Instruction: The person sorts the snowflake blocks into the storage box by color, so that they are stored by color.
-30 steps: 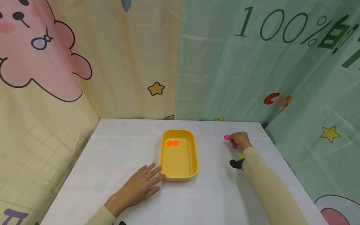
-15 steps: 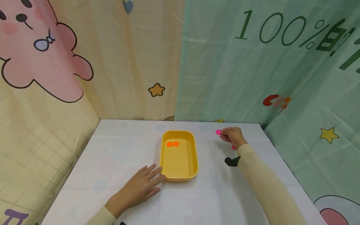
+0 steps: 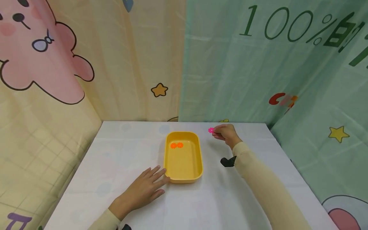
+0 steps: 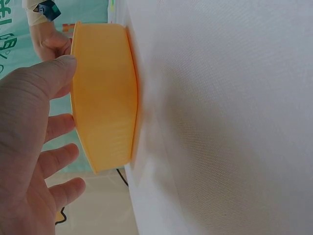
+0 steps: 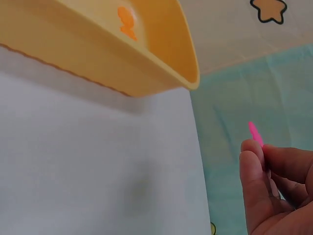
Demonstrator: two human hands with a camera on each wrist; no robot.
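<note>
Between thumb and fingertips my right hand pinches a small pink flower-shaped disc, held above the table to the right of a yellow tray. Edge-on, the same pink disc pokes out past the fingertips in the right wrist view. Two orange flower-shaped discs lie side by side in the far left part of the tray. My left hand is spread with relaxed fingers, the fingertips right at the tray's near left corner. In the left wrist view its thumb overlaps the tray's rim.
A white-covered table carries the tray. Printed curtains stand along its back and sides. A black strap piece juts from the right wrist. The right sleeve covers part of the table's right side.
My right hand has moved left toward the tray, carrying the pink disc. Another pink piece and a green one, visible beside it earlier, are now hidden behind the arm. My left hand stays put.
</note>
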